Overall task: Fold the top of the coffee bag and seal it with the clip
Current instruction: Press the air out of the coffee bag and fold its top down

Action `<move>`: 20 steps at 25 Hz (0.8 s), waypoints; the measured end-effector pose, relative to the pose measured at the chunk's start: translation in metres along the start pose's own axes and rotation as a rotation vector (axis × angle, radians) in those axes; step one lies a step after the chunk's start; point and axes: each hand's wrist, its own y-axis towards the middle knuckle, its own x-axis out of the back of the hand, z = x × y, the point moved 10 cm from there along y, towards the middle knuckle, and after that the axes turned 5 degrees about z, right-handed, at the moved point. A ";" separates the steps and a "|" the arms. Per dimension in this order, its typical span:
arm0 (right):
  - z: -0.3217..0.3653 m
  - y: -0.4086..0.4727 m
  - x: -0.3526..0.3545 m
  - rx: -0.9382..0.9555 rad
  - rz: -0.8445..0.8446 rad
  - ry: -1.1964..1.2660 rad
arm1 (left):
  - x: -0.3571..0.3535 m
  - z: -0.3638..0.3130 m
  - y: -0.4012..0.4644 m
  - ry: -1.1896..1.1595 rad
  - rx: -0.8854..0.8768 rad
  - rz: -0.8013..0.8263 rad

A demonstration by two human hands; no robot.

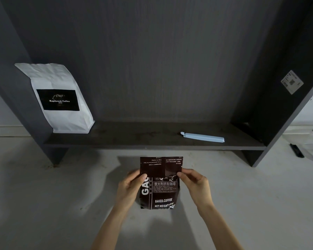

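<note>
Pinching the folded flap's edges, your left hand (129,186) and right hand (195,183) hold the coffee bag (159,193) on the counter (43,204). Press the crease flat and even before reaching for the blue clip (202,137) on the shelf (143,139) beyond.

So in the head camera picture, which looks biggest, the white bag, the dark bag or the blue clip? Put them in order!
1. White bag, leaning on the shelf, looks biggest.
2. Dark bag, held by both hands, though its top is folded over and it sits nearer the camera, so true size is unsure.
3. Blue clip, long but thin, looks smallest.
</note>
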 end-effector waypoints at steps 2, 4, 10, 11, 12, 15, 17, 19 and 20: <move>0.002 0.002 0.002 -0.008 -0.036 -0.046 | 0.008 0.001 0.005 0.075 -0.012 -0.056; 0.006 0.006 0.003 -0.014 -0.053 -0.075 | 0.011 0.001 0.013 0.141 -0.009 -0.068; 0.009 0.032 0.000 -0.074 -0.086 -0.079 | 0.007 -0.002 0.042 0.188 0.036 -0.134; 0.007 0.037 -0.001 -0.092 -0.089 -0.072 | 0.007 0.000 0.047 0.167 0.059 -0.148; 0.005 0.042 -0.003 -0.108 -0.090 -0.065 | 0.007 0.003 0.051 0.145 0.083 -0.156; -0.001 0.056 -0.007 -0.148 -0.106 -0.092 | 0.009 0.011 0.061 0.119 0.150 -0.180; -0.003 0.064 -0.009 -0.175 -0.128 -0.149 | 0.010 0.012 0.064 0.171 0.157 -0.196; -0.004 0.068 -0.011 -0.188 -0.136 -0.173 | 0.009 0.012 0.063 0.193 0.163 -0.205; -0.005 0.069 -0.011 -0.189 -0.138 -0.173 | 0.008 0.013 0.063 0.179 0.174 -0.207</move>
